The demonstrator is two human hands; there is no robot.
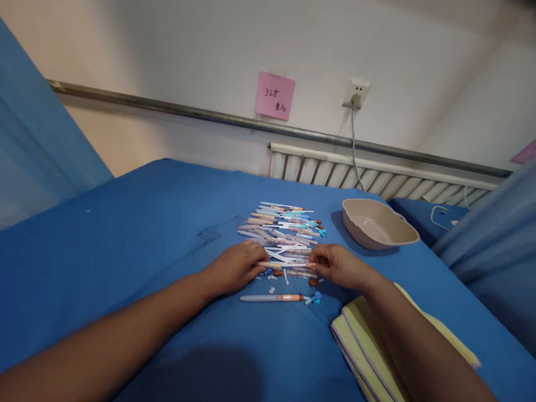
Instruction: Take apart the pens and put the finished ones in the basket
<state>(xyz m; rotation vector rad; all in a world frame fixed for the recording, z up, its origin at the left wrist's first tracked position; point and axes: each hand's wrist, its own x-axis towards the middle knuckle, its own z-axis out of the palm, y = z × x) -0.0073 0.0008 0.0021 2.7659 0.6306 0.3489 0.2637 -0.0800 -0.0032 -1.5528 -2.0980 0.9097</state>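
Blue cloth spreads before us; our left hand and right hand pinch a slim pen toward the pile's near side, a metal rail crossing the far wall.

The head view looks out from above the near side of the blue cover, facing forward and down across it to the wall beyond. It takes in a wide field at arm's reach, with the left hand and right hand near mid-frame; the metal rail slants down rightward, so the wall appears askew.
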